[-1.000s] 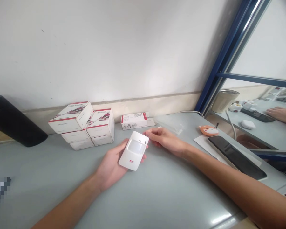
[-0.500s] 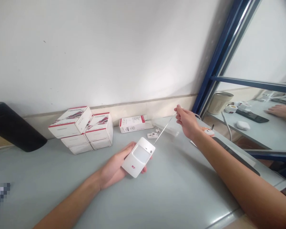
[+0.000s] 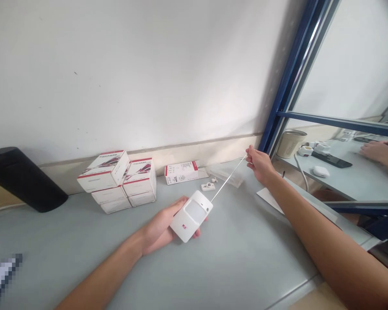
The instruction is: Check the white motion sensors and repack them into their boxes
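My left hand (image 3: 160,226) is closed around a white motion sensor (image 3: 192,215), tilted, its window side facing up. From the sensor's upper right corner a thin metal telescopic antenna (image 3: 228,180) sticks out, drawn long. My right hand (image 3: 260,163) pinches the antenna's tip between thumb and fingers. Behind the sensor, on the grey table, lies a small white bracket (image 3: 208,186) with a little white piece beside it. A clear plastic tray (image 3: 232,177) lies below the antenna, near the wall.
Stacked white-and-red boxes (image 3: 111,172) stand at the left, with another box (image 3: 181,173) lying by the wall. A black cylinder-like object (image 3: 29,178) leans farther left. White paper (image 3: 270,199) lies under my right forearm. Beyond the blue frame (image 3: 286,86), another person's hands (image 3: 380,153) show.
My right hand has moved a little farther from the sensor, and the antenna looks longer. My left hand keeps its hold. The view has shifted slightly.
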Demonstrator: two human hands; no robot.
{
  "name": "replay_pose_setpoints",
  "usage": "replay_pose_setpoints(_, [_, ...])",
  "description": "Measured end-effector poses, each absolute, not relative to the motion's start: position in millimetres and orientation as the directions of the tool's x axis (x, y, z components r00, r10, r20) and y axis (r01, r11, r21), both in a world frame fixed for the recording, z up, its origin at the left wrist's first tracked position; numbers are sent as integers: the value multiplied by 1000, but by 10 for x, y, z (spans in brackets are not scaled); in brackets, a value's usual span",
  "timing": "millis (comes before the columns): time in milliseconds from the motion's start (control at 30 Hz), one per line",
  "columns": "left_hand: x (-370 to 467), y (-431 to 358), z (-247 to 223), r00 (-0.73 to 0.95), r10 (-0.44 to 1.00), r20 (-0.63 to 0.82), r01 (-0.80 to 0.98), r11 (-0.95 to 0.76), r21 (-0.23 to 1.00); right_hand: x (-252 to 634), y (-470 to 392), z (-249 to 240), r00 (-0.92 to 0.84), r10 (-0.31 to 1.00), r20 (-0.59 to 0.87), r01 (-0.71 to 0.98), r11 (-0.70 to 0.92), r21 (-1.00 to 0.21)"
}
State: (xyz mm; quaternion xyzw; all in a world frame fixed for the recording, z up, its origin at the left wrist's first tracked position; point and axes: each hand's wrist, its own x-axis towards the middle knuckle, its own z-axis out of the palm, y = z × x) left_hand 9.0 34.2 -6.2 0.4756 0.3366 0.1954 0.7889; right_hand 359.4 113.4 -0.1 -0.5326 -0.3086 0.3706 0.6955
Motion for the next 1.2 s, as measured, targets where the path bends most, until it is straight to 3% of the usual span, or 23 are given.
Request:
replay_pose_setpoints(133, [45, 343, -67, 720, 575, -389, 59, 507, 860, 3619, 1135, -51, 468, 884, -8, -291, 145, -946])
replay_pose_setpoints(300, [52, 311, -92, 677, 640, -363, -30, 516, 856, 3569, 1136, -15, 356, 933, -61, -498, 134, -857])
replay_pose_setpoints(500, [69, 305, -90, 670, 642, -372, -13, 511, 859, 3505, 1066, 86, 263, 947, -181, -668, 43, -743])
replay_pose_setpoints(733, [70, 292, -75, 649, 657, -383, 30, 481, 876, 3463, 1013, 96, 192, 956, -220, -714, -18, -700])
replay_pose_setpoints(900, [71, 274, -60, 657, 639, -400, 95, 456, 885, 3464, 972, 162, 121, 985, -127, -723, -1, -691])
replay_pose_setpoints(1200, [84, 279, -21, 667, 623, -408, 133, 439, 888, 3777, 996, 223, 231, 965, -126, -685, 69, -725])
